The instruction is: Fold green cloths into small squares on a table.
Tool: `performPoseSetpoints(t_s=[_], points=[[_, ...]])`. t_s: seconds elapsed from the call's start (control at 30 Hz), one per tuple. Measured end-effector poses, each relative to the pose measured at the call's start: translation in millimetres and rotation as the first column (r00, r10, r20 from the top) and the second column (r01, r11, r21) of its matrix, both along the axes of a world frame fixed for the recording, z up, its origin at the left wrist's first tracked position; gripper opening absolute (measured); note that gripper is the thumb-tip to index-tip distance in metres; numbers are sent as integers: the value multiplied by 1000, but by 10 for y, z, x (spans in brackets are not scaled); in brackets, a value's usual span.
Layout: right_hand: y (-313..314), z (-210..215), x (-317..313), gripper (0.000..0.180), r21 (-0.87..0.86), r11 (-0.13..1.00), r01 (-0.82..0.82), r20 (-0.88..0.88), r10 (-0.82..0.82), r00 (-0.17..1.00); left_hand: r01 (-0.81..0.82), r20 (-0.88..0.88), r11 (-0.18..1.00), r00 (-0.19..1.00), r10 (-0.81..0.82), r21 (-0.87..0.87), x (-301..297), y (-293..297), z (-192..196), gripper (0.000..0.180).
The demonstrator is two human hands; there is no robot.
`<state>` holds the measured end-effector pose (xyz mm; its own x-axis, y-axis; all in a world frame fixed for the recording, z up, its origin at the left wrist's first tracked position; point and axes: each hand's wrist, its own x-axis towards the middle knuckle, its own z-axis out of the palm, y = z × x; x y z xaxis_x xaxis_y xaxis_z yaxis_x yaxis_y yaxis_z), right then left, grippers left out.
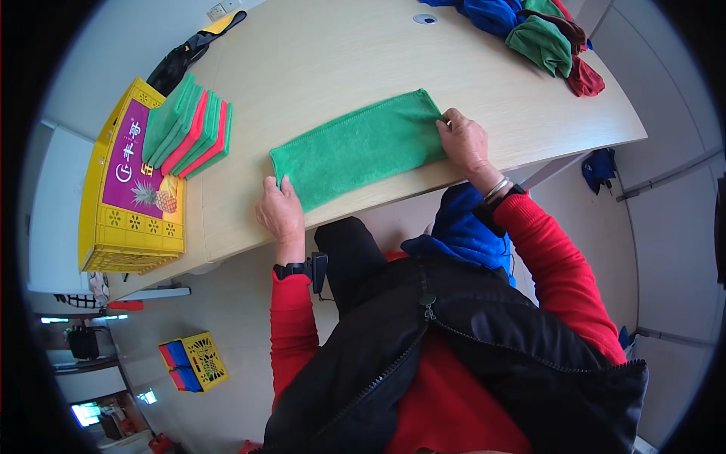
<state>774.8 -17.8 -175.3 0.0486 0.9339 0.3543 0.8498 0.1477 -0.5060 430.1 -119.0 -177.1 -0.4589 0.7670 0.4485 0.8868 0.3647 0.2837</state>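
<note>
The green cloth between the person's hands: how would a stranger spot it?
Find the pale table, then its near edge. There the green cloth forms a long rectangle, the left hand and right hand at its ends. Unlike the stack to its left and the crumpled heap far right, it is a single flat piece.

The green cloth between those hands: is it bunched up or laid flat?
Laid flat: the green cloth makes a smooth strip, the left hand and right hand at its ends. Whether it's doubled, I cannot tell.
</note>
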Motion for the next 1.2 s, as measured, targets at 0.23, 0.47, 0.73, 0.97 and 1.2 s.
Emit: performPoseSetpoints(t_s=[0.23, 0.47, 0.73, 0.97, 1.2], points=[[-82, -3, -13, 23, 23, 1000, -5, 76, 4, 997, 0, -30, 996, 1000, 3, 90, -44, -109, -86, 27], [-103, -49, 96, 23, 60, 997, -54, 77, 49, 996, 41, -96, 998, 995, -36, 47, -59, -166, -60, 34], [-213, -67, 154, 20, 85, 993, -82, 143, 69, 987, 97, -211, 992, 974, -79, 79, -116, -248, -92, 38], [-377, 212, 140, 33, 41, 996, -81, 226, 70, 972, 89, -270, 993, 961, -65, 80, 122, -308, 153, 42], [-465, 316, -908, 48, 134, 845, -518, 345, 450, 824, 575, -164, 818, 807, -567, 4, 716, -81, 192, 43]])
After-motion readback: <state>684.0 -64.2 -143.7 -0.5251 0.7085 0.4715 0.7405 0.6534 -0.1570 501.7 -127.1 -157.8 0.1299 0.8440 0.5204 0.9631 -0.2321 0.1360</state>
